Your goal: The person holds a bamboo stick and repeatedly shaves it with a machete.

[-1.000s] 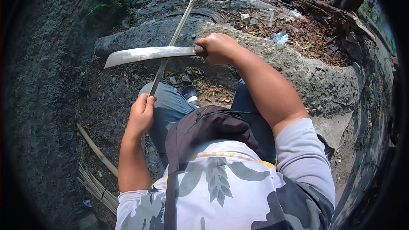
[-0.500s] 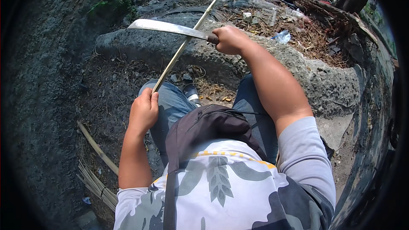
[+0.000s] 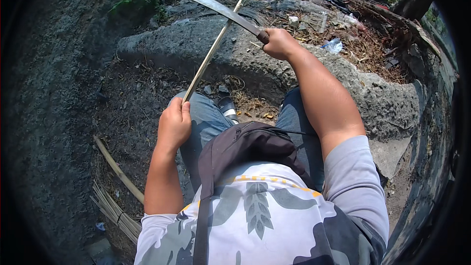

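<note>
My left hand [image 3: 174, 121] is closed round the near end of a long pale wooden stick [image 3: 211, 55], thumb along its top. The stick slants away up and to the right over the concrete edge. In my right hand [image 3: 280, 44] is the dark handle of a machete [image 3: 214, 6], its broad curved blade pointing left and away. Near the stick's far end the blade crosses over it; whether the edge bites into the wood cannot be made out.
A rough concrete slab [image 3: 343, 86] runs across in front of my knees, with litter and dry leaves beyond. On the ground at my left lie a tied bundle of thin sticks [image 3: 115, 212] and a thicker curved pole [image 3: 117, 169]. A dark bag [image 3: 250, 149] rests on my lap.
The machete has moved along the stick toward its far end, and its blade now tilts tip-up instead of lying nearly level. My left hand keeps its hold on the stick.
</note>
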A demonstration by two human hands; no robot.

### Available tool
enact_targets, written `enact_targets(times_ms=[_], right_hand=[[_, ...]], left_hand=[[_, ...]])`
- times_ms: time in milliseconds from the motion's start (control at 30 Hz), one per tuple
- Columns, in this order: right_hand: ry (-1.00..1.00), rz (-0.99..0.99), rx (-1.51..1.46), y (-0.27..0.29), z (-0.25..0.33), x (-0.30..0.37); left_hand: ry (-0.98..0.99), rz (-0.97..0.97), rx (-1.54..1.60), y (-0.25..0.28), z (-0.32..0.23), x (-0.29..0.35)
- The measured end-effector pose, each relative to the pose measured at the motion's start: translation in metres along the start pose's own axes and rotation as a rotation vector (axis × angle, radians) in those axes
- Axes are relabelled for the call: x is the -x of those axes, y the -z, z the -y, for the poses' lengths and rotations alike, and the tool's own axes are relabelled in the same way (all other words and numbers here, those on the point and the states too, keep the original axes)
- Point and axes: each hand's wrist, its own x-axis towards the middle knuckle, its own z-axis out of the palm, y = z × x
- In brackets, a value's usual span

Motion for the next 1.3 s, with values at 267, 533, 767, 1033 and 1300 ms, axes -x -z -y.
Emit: enact_targets(times_ms=[267,533,767,1033,1300], right_hand=[[0.515,0.063,0.326,-0.013,0.064,0.036],[0.259,0.063,0.229,-0.001,0.036,0.021],[0.511,0.097,0.31,-0.015,0.061,0.035],[0.3,0.171,0.342,-0.002,0.054,0.033],[0.418,0.067,0.344,-0.007,0.074,0.044]], left_hand=[[-0.061,0.022,0.104,-0.017,-0.003,-0.015],[-0.037,-0.009,0.146,-0.013,0.007,-0.011],[-0.069,-0.021,0.099,-0.014,0.002,-0.012],[-0.112,-0.087,0.066,-0.009,0.006,-0.013],[-0.119,-0.039,0.071,-0.018,-0.01,-0.02]])
